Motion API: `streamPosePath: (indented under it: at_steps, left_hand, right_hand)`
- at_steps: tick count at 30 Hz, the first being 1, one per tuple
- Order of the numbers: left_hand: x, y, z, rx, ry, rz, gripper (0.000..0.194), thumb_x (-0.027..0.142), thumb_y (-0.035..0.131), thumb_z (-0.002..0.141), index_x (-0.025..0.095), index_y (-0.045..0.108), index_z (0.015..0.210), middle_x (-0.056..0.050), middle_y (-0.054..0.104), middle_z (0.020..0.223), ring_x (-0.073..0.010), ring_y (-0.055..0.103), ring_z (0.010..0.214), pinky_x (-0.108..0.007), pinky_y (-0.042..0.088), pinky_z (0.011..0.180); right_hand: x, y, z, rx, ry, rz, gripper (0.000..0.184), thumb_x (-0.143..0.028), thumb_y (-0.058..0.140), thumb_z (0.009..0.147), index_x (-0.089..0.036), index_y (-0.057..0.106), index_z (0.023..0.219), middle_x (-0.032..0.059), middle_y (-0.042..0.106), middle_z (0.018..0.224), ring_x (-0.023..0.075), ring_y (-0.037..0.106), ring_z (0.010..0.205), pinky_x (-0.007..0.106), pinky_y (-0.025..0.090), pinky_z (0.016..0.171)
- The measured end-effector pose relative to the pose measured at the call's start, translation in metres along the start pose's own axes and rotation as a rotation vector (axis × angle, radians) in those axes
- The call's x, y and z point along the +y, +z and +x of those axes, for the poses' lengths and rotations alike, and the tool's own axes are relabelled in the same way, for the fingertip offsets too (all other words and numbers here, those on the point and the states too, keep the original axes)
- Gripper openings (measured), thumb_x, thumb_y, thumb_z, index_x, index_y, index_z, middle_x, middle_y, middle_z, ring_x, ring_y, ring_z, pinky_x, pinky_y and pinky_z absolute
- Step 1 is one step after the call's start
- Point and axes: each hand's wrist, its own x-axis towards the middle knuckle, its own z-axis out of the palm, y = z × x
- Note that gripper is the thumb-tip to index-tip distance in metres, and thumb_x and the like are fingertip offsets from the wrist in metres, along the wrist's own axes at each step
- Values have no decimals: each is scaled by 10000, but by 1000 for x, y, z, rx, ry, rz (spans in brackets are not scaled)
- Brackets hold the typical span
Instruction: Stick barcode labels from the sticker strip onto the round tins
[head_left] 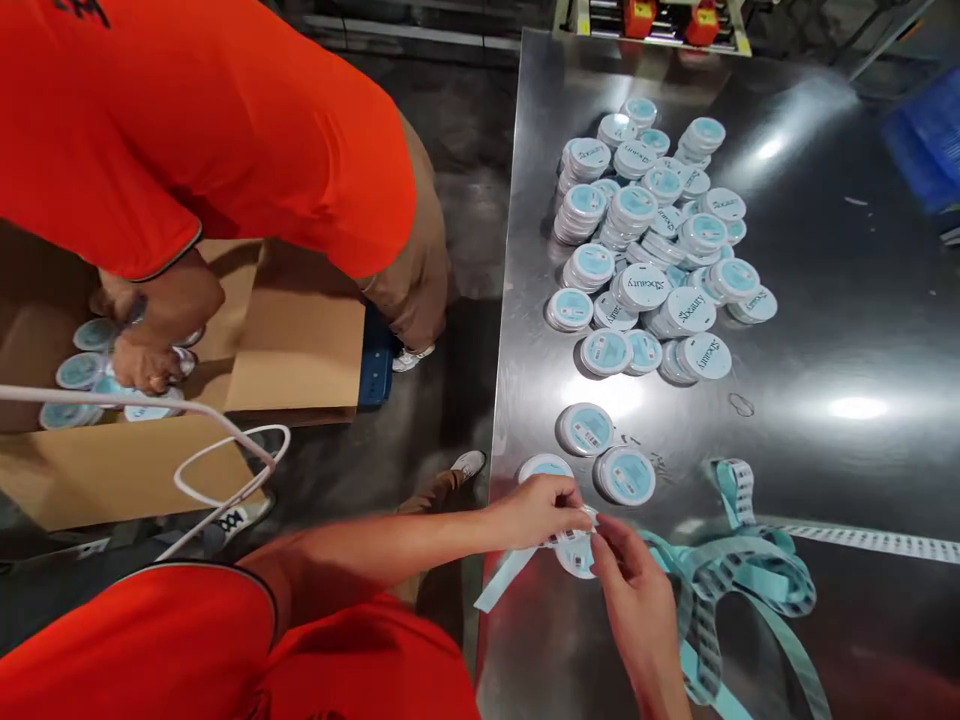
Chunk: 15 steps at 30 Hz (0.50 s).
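My left hand (541,510) is closed in a pinch on a strip of labels (504,580), whose pale end hangs past the table edge. My right hand (636,585) faces it, thumb and fingertips drawn together at a small whitish piece, perhaps a label, between the hands. Just under my fingers lies a round white container (576,556) with a light-blue top, partly hidden. Another round container (546,467) sits behind my left hand, partly covered. Two more, a left container (586,430) and a right container (625,475), lie just beyond.
Many stacked round containers (645,286) cover the far part of the metal table (810,330). A tangled label ribbon (720,590) lies right of my right hand. At left, a co-worker in orange (300,130) reaches into a cardboard box (296,340) of containers. A white cable (225,425) crosses nearby.
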Motion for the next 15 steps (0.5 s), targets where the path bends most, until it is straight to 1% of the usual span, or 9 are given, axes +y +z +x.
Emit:
streamPosePath:
  at_steps: [1, 3, 6, 7, 9, 11, 13, 15]
  left_hand:
    - [-3, 2, 0, 2, -1, 4, 246, 351, 732, 747, 165, 571, 746, 60, 535, 632, -90, 471, 582, -211, 336, 531]
    - [-8, 6, -1, -9, 31, 28, 272, 377, 737, 741, 163, 572, 719, 52, 532, 639, -101, 478, 619, -220, 341, 549]
    - [-13, 8, -3, -28, 83, 79, 303, 399, 751, 735, 156, 577, 682, 39, 533, 648, -119, 495, 675, -236, 364, 598]
    - [-15, 8, -4, -46, 77, 90, 303, 408, 765, 726, 156, 597, 717, 42, 535, 649, -120, 494, 669, -239, 364, 600]
    - [-16, 9, -5, -79, 48, 122, 306, 396, 786, 709, 161, 639, 837, 54, 544, 657, -118, 489, 644, -240, 361, 593]
    - [-17, 10, -5, -87, 37, 163, 279, 346, 774, 722, 165, 655, 897, 49, 575, 701, -124, 511, 675, -242, 372, 617]
    - [-17, 11, -3, -54, 44, 203, 175, 298, 735, 754, 160, 653, 823, 35, 597, 738, -133, 531, 734, -242, 377, 650]
    - [-14, 12, -2, -29, 44, 223, 138, 275, 712, 777, 160, 640, 756, 34, 599, 737, -135, 536, 756, -236, 365, 650]
  right_hand:
    - [3, -1, -3, 16, -6, -19, 479, -618, 653, 761, -259, 722, 1071, 60, 771, 1050, 284, 704, 957, 347, 571, 792]
    - [7, -3, -7, 8, -19, -48, 440, -619, 629, 789, -265, 720, 1034, 54, 767, 1039, 279, 702, 962, 340, 569, 803]
    - [11, -5, -11, -12, 7, -64, 388, -625, 602, 807, -259, 705, 887, 28, 736, 857, 242, 675, 795, 315, 552, 686]
    - [12, -5, -12, -8, 22, -66, 379, -619, 600, 808, -257, 696, 866, 21, 720, 814, 232, 659, 755, 310, 542, 658]
    - [17, -6, -13, -1, 41, -65, 369, -606, 590, 816, -254, 689, 864, 15, 707, 785, 226, 648, 736, 305, 533, 647]
    - [21, -7, -12, -9, 45, -74, 381, -613, 575, 831, -257, 695, 899, 18, 724, 828, 234, 663, 773, 308, 538, 669]
    - [24, -8, -10, -10, 33, -107, 412, -636, 571, 832, -268, 706, 962, 30, 752, 933, 251, 686, 845, 314, 549, 708]
    - [24, -7, -7, 13, 22, -136, 461, -649, 597, 811, -279, 706, 1065, 45, 761, 1074, 264, 698, 929, 323, 559, 759]
